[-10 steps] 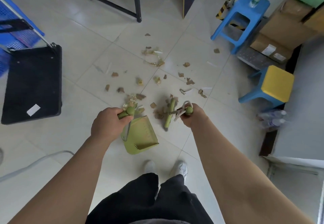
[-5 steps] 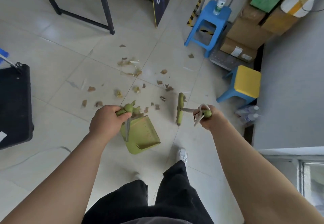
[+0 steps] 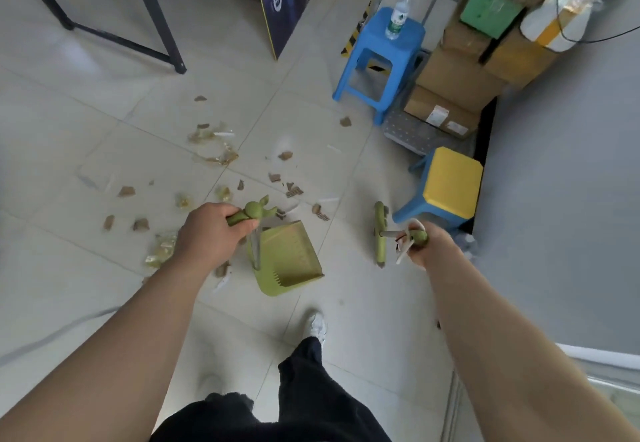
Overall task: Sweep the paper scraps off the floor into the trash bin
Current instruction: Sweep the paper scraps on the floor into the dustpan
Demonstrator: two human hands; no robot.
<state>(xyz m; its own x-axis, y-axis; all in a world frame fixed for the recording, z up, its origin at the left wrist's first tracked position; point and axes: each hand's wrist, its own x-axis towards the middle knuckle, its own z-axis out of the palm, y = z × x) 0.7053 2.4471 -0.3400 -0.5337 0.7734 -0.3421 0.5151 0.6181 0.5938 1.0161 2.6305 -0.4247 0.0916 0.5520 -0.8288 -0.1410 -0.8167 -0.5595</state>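
My left hand [image 3: 211,234] grips the handle of a green dustpan [image 3: 287,258] that rests on the tiled floor just ahead of my feet. My right hand [image 3: 427,246] holds the handle of a green broom; its head [image 3: 380,234] stands to the right of the pan, apart from it, near the yellow stool. Brown paper scraps [image 3: 292,190] and yellowish crumpled bits [image 3: 214,151] lie scattered on the floor beyond and left of the pan. More scraps [image 3: 161,251] lie beside my left wrist. No trash bin is in view.
A yellow-topped stool [image 3: 450,183] stands close to the broom on the right. Behind it are a blue stool [image 3: 381,57] with a bottle [image 3: 398,16] on top, stacked cardboard boxes [image 3: 457,78], a leaning sign board [image 3: 280,2] and black table legs [image 3: 156,22] at the back left.
The broom has swung right, away from the scraps and the dustpan, toward the yellow stool. My view turned right, so the black cart left the frame. The dustpan stays in my left hand.
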